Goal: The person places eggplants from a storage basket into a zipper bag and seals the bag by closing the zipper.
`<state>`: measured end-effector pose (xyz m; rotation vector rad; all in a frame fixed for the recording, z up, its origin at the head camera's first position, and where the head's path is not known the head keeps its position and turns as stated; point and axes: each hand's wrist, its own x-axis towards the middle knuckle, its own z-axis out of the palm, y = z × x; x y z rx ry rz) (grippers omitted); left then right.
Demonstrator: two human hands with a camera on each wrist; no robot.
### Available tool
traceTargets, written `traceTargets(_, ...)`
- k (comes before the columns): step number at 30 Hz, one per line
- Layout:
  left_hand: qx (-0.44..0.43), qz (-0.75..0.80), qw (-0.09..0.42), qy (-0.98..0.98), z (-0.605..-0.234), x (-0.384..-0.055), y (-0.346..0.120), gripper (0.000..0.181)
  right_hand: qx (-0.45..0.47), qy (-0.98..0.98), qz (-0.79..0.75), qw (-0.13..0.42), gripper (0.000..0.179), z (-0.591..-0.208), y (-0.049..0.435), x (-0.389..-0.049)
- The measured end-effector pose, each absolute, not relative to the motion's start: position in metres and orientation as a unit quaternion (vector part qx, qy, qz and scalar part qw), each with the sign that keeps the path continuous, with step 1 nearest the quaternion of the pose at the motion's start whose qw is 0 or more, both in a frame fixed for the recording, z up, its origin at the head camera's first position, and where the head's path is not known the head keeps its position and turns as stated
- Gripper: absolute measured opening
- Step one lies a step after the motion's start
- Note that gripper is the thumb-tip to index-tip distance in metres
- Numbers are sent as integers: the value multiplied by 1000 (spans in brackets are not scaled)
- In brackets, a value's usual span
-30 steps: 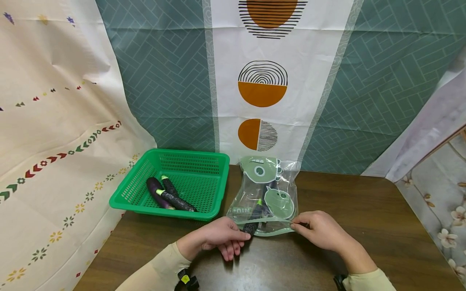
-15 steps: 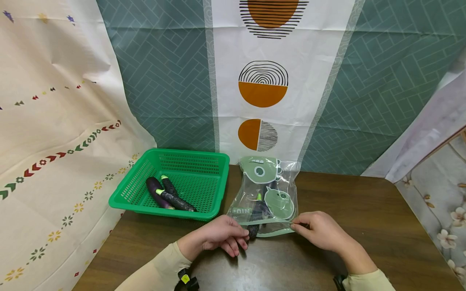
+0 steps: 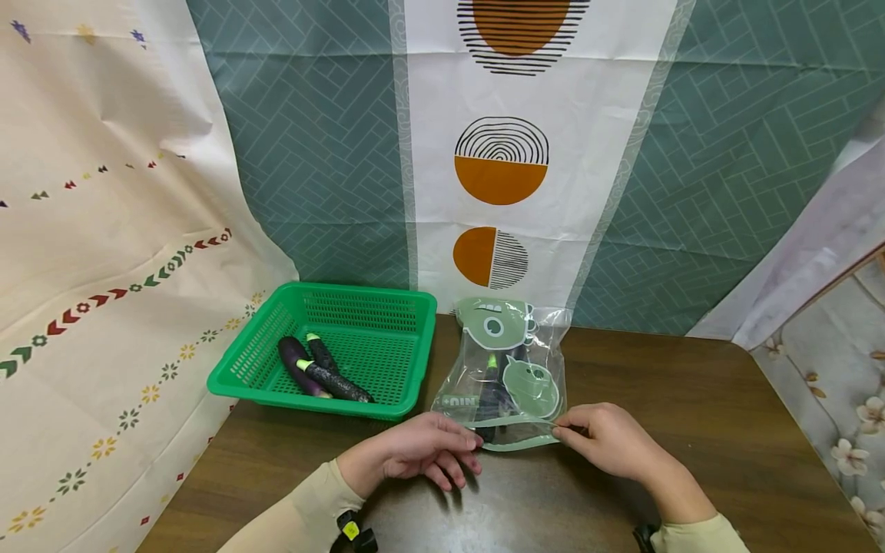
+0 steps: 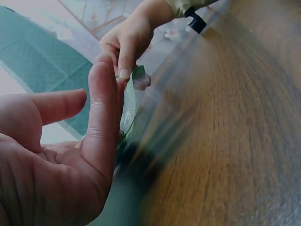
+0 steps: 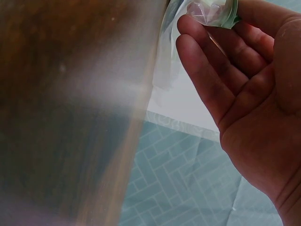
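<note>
A clear zip bag [image 3: 456, 376] with green cartoon prints lies on the table, its green-edged mouth toward me. Inside it is a dark eggplant [image 3: 489, 395] with a bright green stem end; its near end lies at the mouth. My right hand [image 3: 608, 442] pinches the right corner of the mouth between thumb and finger. At the left of the mouth, my left hand [image 3: 425, 449] is by the eggplant's near end, fingers mostly straight. In the left wrist view the left hand [image 4: 70, 155] has its fingers extended. Prints partly hide what else is in the bag.
To the left stands a green plastic basket [image 3: 425, 361] holding a smooth purple eggplant [image 3: 292, 355] and two dark speckled eggplants [image 3: 335, 382]. Patterned cloth [image 3: 325, 153] hangs behind the wooden table [image 3: 643, 376].
The eggplant has slid away from me, deeper into the bag. My left hand has followed it slightly, its fingers loosening off the near end. The right hand keeps its pinch on the bag.
</note>
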<state>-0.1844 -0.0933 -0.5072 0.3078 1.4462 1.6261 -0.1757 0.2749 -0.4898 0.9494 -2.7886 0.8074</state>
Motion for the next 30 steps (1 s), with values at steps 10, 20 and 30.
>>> traceTargets(10, 152, 637, 488, 577, -509, -183, -94, 69, 313, -911, 262, 48, 12, -490, 275, -175)
traceTargets(20, 176, 623, 468, 601, -498, -183, -97, 49, 310, -913, 263, 43, 11, -490, 274, -175)
traceTargets(30, 225, 612, 451, 610, -476, -185, -107, 52, 308, -914, 262, 39, 10, -489, 274, -175)
